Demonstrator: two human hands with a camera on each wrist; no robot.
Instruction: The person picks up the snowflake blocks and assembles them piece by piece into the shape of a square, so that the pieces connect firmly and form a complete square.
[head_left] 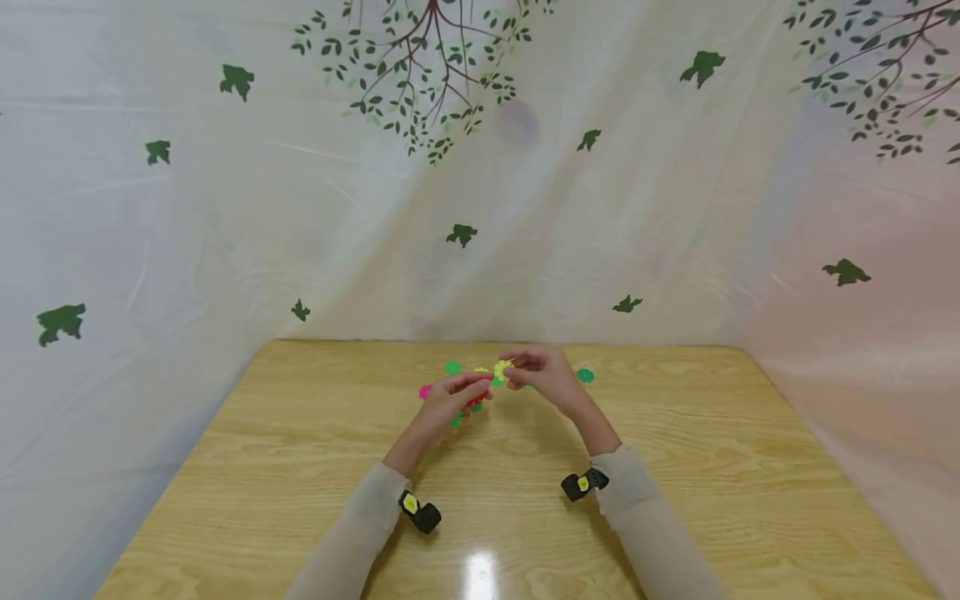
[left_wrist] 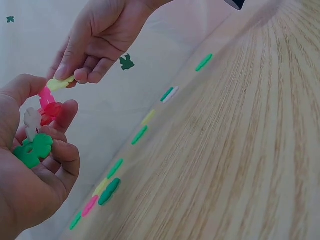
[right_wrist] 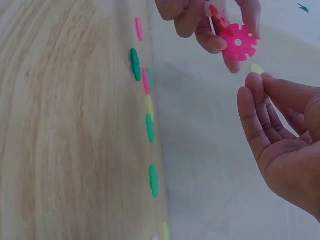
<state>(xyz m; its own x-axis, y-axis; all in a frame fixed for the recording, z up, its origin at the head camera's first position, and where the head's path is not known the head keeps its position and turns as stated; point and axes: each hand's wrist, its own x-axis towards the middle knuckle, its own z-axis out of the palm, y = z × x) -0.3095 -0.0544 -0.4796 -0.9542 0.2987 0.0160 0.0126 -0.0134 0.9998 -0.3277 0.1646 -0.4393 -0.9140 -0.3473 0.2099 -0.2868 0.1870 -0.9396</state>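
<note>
My left hand (head_left: 442, 408) grips a small chain of notched plastic snowflake discs. In the left wrist view it shows a green disc (left_wrist: 37, 152) by the palm, a white disc (left_wrist: 32, 120), a red disc (left_wrist: 51, 114) and a pink disc (left_wrist: 46, 95) near the thumb tip. My right hand (head_left: 551, 379) pinches a yellow disc (left_wrist: 60, 83) between thumb and fingers. The yellow disc's edge is close to the pink disc (right_wrist: 245, 52); a narrow gap shows in the right wrist view. Both hands are raised above the table, and fingers hide part of the chain.
Several loose discs lie toward the far part of the wooden table (head_left: 300, 467), among them a green disc (head_left: 452, 367), a pink disc (head_left: 425, 392) and a teal disc (head_left: 585, 376). Behind the table hangs a pale curtain (head_left: 375, 275) with leaf prints.
</note>
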